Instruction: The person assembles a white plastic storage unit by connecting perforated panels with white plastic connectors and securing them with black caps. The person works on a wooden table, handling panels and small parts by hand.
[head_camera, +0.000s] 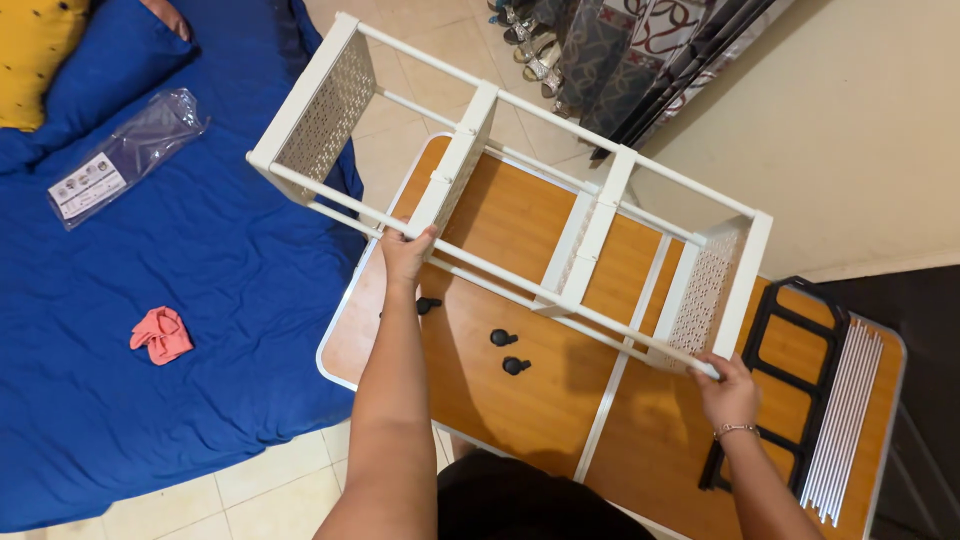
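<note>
Rack: white frame (520, 190), lying on its side, held up over the surface (520, 400); far end juts out over the bed (200, 330).
Left hand: (406, 255) fingers wrapped around the near lower rail, by the second panel from the left.
Right hand: (728, 392) fingers closed on the same rail's right end, beside the perforated end panel; bracelet on the wrist.
Panels: four white cross panels counted, two perforated at the ends, two between.
Casters: three small black ones (504, 338) on the surface beneath the rack, well apart from both hands.
Black frame: one (790, 380), flat on the right of the surface.
Rods: one bundle of thin white rods (845, 420) just beside the black frame; too fine to count.
Bed items: one clear plastic bag (125, 155), one pink cloth (162, 335), one yellow pillow (35, 60).
Risk, tipping: my judgement, both holds sit on one long rail, so the overhanging left end could swing down toward the bed.
Risk, joints: rails look push-fitted; carrying the weight by a single rail might pull one from its socket.
Risk, casters: setting the rack down could knock them off the edge.
</note>
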